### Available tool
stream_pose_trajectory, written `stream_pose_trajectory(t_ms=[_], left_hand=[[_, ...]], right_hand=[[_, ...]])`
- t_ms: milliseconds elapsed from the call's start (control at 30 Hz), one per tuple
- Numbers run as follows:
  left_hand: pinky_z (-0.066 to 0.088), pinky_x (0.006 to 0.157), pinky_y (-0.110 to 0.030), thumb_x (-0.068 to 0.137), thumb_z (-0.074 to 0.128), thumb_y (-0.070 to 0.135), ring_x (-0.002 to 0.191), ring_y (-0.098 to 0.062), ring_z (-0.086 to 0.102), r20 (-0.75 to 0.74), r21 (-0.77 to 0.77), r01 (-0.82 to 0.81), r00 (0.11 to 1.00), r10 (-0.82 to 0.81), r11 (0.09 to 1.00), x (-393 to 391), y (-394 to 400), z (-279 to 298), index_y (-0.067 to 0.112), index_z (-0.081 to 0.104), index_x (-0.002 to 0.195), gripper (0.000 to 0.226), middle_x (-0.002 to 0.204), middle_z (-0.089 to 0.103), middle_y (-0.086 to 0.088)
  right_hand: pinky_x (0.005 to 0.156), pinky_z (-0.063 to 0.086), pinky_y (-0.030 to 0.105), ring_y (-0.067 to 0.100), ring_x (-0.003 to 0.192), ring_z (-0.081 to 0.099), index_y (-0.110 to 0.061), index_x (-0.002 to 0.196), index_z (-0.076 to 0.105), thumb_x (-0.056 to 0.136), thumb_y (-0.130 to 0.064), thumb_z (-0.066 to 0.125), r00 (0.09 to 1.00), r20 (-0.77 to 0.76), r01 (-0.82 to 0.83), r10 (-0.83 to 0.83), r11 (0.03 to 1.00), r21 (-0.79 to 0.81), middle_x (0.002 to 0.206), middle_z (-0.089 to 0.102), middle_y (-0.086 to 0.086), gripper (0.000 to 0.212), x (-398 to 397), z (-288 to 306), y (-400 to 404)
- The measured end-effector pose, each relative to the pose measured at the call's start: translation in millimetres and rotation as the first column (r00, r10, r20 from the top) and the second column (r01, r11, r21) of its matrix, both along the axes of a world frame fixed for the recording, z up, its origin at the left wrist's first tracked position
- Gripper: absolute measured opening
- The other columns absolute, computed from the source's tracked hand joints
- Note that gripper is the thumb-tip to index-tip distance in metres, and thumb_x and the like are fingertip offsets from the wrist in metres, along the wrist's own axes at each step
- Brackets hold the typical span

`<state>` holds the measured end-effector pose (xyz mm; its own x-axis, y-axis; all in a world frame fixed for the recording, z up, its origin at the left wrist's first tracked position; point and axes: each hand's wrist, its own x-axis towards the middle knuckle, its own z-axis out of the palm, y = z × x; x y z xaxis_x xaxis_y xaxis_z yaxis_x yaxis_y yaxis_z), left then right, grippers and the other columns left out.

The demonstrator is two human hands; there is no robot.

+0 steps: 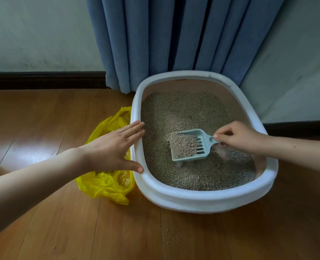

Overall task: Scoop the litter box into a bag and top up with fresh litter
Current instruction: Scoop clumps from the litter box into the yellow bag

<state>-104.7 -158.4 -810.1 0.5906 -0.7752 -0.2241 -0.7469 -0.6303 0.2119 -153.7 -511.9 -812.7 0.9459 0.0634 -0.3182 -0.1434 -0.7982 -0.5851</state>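
A white-rimmed litter box (pixel 208 198) sits on the wooden floor, filled with beige litter (pixel 183 113). My right hand (pixel 238 136) pinches the handle of a pale blue slotted scoop (pixel 202 145), which is held low over the litter and carries a heap of granules. My left hand (pixel 112 147) lies flat with straight fingers on the box's left rim, thumb on the rim nearer me. A crumpled yellow plastic bag (pixel 106 182) lies on the floor against the box's left side, partly hidden under my left hand.
Blue curtains (pixel 174 38) hang right behind the box, with pale walls on both sides and a dark skirting board (pixel 42 80). A few spilled litter granules (pixel 171 237) lie on the wooden floor (pixel 80 231) in front of the box.
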Motion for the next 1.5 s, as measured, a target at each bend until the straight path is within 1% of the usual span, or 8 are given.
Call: stream_pose_trajectory(t_ms=[367, 600, 700, 833, 1000, 1100, 1333, 1500], left_hand=[[-0.020, 0.104, -0.009, 0.063, 0.031, 0.091, 0.139, 0.001, -0.025, 0.001, 0.006, -0.001, 1.000, 0.001, 1.000, -1, 0, 1, 0.016, 0.003, 0.152, 0.120, 0.157, -0.013, 0.006], [-0.013, 0.111, -0.015, 0.060, 0.027, 0.093, 0.141, -0.002, -0.022, -0.002, 0.008, -0.006, 1.000, 0.006, 1.000, 0, 1, 0, 0.016, 0.003, 0.152, 0.122, 0.157, -0.012, 0.006], [-0.005, 0.116, -0.023, 0.059, 0.025, 0.094, 0.143, -0.005, -0.020, -0.003, 0.015, -0.009, 1.000, 0.009, 1.000, 0, 1, -1, 0.017, 0.004, 0.152, 0.123, 0.157, -0.012, 0.007], [-0.011, 0.111, -0.016, 0.063, 0.031, 0.091, 0.142, -0.001, -0.020, -0.015, -0.004, -0.016, 1.000, 0.016, 1.000, -2, 3, -1, 0.018, 0.006, 0.153, 0.119, 0.158, -0.010, 0.007], [-0.015, 0.105, -0.009, 0.065, 0.039, 0.086, 0.141, 0.001, -0.019, -0.038, -0.048, -0.046, 0.998, 0.044, 0.998, -4, 5, -5, 0.017, 0.008, 0.153, 0.116, 0.159, -0.008, 0.008], [-0.015, 0.103, -0.004, 0.069, 0.048, 0.079, 0.143, 0.000, -0.015, -0.028, -0.066, -0.045, 0.999, 0.043, 0.997, -6, 6, -5, 0.016, 0.011, 0.153, 0.111, 0.159, -0.003, 0.007], [0.034, 0.111, -0.037, 0.091, 0.046, 0.056, 0.138, -0.023, 0.032, 0.133, -0.151, 0.101, 0.988, -0.081, 0.983, -18, 21, -4, 0.014, 0.048, 0.137, 0.062, 0.144, 0.042, -0.007], [0.035, 0.110, -0.039, 0.096, 0.051, 0.039, 0.132, -0.024, 0.043, 0.188, -0.199, 0.235, 0.962, -0.198, 0.951, -26, 29, -5, 0.010, 0.057, 0.129, 0.044, 0.136, 0.052, -0.008]], right_hand=[[0.060, 0.035, 0.031, 0.017, 0.058, 0.046, -0.047, 0.056, 0.064, 0.096, -0.024, 0.054, 0.994, 0.106, -0.013, 0.007, 0.998, 0.061, 0.055, 0.053, -0.001, 0.047, 0, 13, 17], [0.058, 0.034, 0.031, 0.014, 0.058, 0.049, -0.019, 0.076, 0.064, 0.099, -0.027, 0.046, 0.973, 0.190, -0.100, 0.131, 0.981, -0.163, 0.060, 0.055, 0.001, 0.030, -7, 21, 23], [0.064, 0.042, 0.030, 0.018, 0.080, 0.055, -0.018, 0.105, 0.052, 0.100, -0.033, 0.037, 0.848, 0.118, -0.338, 0.516, 0.700, -0.629, 0.088, 0.059, -0.003, 0.021, -9, 28, 30], [0.049, 0.033, 0.029, 0.016, 0.056, 0.045, -0.022, 0.100, 0.031, 0.097, -0.022, 0.039, 0.737, -0.035, -0.422, 0.675, 0.419, -0.804, 0.072, 0.047, -0.006, 0.009, -2, 48, 45], [0.046, 0.033, 0.030, 0.012, 0.053, 0.045, -0.024, 0.091, 0.038, 0.093, -0.023, 0.039, 0.759, -0.069, -0.441, 0.647, 0.434, -0.786, 0.063, 0.050, -0.004, 0.002, 16, 77, 56], [0.054, 0.043, 0.031, 0.013, 0.061, 0.053, -0.027, 0.081, 0.045, 0.094, -0.047, 0.033, 0.735, -0.052, -0.455, 0.676, 0.434, -0.778, 0.067, 0.055, -0.005, 0.027, 26, 75, 61], [0.055, 0.041, 0.031, 0.011, 0.064, 0.053, -0.028, 0.075, 0.048, 0.094, -0.060, 0.027, 0.740, -0.010, -0.491, 0.673, 0.529, -0.692, 0.070, 0.057, -0.006, 0.042, 43, 56, 71], [0.055, 0.037, 0.026, 0.003, 0.062, 0.048, -0.035, 0.076, 0.049, 0.095, -0.051, 0.043, 0.745, -0.113, -0.612, 0.657, 0.606, -0.509, 0.066, 0.052, -0.011, 0.025, 52, 43, 96]])
